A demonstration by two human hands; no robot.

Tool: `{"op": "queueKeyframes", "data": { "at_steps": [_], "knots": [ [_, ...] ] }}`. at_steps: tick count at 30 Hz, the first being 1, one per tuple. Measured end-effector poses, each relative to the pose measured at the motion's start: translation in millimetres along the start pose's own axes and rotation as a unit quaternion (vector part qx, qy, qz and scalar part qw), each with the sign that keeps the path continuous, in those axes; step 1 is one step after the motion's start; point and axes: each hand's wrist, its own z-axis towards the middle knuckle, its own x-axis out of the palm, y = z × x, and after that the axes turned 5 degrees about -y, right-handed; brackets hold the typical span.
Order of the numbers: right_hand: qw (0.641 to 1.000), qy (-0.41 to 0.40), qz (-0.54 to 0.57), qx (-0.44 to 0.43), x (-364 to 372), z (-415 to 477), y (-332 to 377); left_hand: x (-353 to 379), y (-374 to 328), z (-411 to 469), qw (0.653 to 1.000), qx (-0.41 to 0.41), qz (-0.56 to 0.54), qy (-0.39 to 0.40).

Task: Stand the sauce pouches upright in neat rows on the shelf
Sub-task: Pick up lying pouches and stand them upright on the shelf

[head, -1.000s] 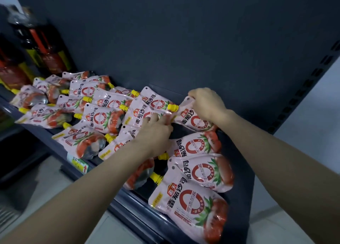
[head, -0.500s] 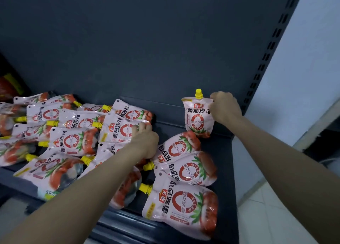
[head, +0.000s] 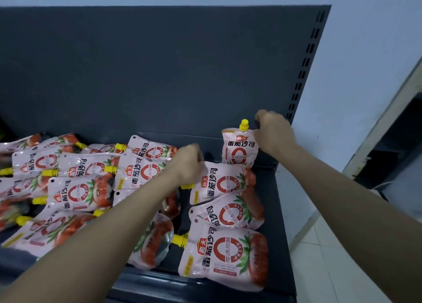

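Since a moment ago the left hand (head: 188, 162) has moved over to the flat pouch (head: 222, 182) just in front of the upright pouch (head: 239, 148) and is pinching its top edge. The right hand (head: 272, 132) is still closed on the upright pouch's shoulder, beside the yellow cap (head: 244, 124). These pouches look soft, glossy and slippery, so the stiff spout is probably the safest grip. Right of the upright pouch the shelf (head: 277, 211) ends soon; behind it stands the back panel (head: 159, 74).

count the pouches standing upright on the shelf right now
1. The upright pouch stands at the shelf's back right corner, beside the right hand. All others in view lie flat.
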Motion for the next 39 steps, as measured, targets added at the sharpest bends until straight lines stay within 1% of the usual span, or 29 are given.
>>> {"op": "queueKeyframes", "data": {
  "at_steps": [3, 7, 11, 14, 17, 20, 22, 25, 27, 29, 30, 32, 35, 39],
  "knots": [
    [1.0, -0.022, 0.0, -0.005, -12, -4, -1, -2, -15, 4, 0.998, 0.036, -0.027, -0.054],
    [1.0, -0.007, 0.006, -0.019, -26, -12, -6, -5, -41, 12, 0.99, 0.097, -0.034, -0.092],
    [1.0, 0.004, 0.003, -0.017, -41, -21, -13, -1, -67, 15, 0.982, 0.163, 0.004, -0.092],
    [1.0, 0.021, 0.001, -0.016, -52, -27, -16, 4, -77, 15, 0.98, 0.187, 0.014, -0.07],
    [0.999, 0.041, 0.007, -0.022, -57, -35, -15, 6, -79, 12, 0.981, 0.189, -0.014, -0.025],
    [0.998, 0.056, 0.015, -0.027, -59, -43, -11, 2, -73, 5, 0.982, 0.187, -0.014, -0.001],
    [0.998, 0.059, 0.024, -0.03, -59, -46, -8, -5, -65, 0, 0.982, 0.184, -0.031, -0.004],
    [0.998, 0.046, 0.032, -0.041, -61, -53, 4, -21, -50, -11, 0.986, 0.15, -0.057, -0.036],
    [0.997, 0.031, 0.049, -0.058, -62, -58, 15, -30, -37, -18, 0.99, 0.127, -0.043, -0.044],
    [0.993, 0.039, 0.072, -0.08, -61, -65, 28, -36, -24, -26, 0.994, 0.104, -0.018, -0.028],
    [0.991, 0.06, 0.082, -0.092, -60, -68, 35, -38, -18, -30, 0.995, 0.097, -0.009, -0.015],
    [0.981, 0.126, 0.09, -0.118, -52, -73, 49, -38, -7, -37, 0.996, 0.089, 0.005, 0.012],
    [0.958, 0.234, 0.04, -0.163, -29, -81, 66, -33, 8, -46, 0.995, 0.083, 0.026, 0.048],
    [0.92, 0.352, -0.021, -0.17, 10, -92, 77, -26, 29, -61, 0.993, 0.083, 0.048, 0.071]
  ]
}}
